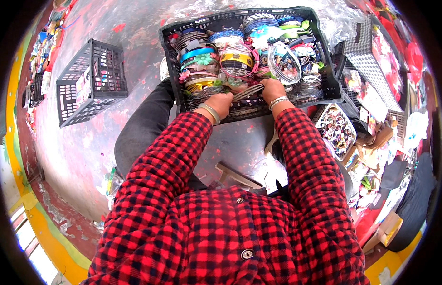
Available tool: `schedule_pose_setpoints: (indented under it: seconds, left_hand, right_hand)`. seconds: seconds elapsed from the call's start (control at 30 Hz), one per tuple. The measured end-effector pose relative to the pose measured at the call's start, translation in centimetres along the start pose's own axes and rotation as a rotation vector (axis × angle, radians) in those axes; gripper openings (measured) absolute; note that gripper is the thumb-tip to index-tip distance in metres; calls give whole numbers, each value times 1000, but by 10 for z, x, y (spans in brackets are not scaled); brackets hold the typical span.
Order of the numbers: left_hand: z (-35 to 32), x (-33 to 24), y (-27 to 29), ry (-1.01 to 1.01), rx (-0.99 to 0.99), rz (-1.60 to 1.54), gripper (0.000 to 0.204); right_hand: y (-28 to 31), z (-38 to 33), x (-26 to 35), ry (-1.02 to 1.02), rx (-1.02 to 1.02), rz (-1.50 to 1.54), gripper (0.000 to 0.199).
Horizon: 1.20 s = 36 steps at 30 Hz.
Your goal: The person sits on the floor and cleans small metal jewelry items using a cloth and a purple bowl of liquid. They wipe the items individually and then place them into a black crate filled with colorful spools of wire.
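A big black plastic crate (171,71) in front of me is packed with rows of headbands, some with bows and flowers. Blue headbands (226,36), a yellow patterned headband (237,59) and a green flower headband (202,59) show among them. At the crate's near side, a bundle of thin dark headbands (248,92) stretches between my hands. My left hand (221,103) is closed on one end of it. Around the other end my right hand (273,90) is closed. Beside my right hand lies a clear-wrapped bundle of pale hoops (284,61).
On the floor at left stands another black crate (106,71) with a few items. At right, a basket (334,127) of small hair accessories sits near a grey woven basket (368,57) and heaped packages. A wooden piece (237,175) lies between my legs.
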State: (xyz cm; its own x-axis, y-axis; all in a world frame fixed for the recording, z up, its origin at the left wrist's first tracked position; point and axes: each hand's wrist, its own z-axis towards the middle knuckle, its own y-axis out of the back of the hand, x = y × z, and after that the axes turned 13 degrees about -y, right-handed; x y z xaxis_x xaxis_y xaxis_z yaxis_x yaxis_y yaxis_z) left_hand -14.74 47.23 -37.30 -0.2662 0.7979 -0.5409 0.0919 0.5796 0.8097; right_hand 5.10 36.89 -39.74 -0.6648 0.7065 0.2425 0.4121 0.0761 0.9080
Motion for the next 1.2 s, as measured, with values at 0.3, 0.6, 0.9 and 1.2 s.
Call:
schedule_pose_setpoints:
  seconds: [0.3,0.6,0.9,1.2]
  left_hand:
    - [10,0,0,49,24,-4,13]
    - [14,6,-5,86,115,54,15]
    - [11,9,-10,100,55,44,17]
    - [11,-14,9,2,-12,3,20]
  right_hand:
    - [11,-2,6,-54,34,-9,18]
    - [7,-2,15,-170,94,-124,19]
    - [24,-16,29,-130,31,-107,18]
    - [42,-31,47,-143,157,-167,19]
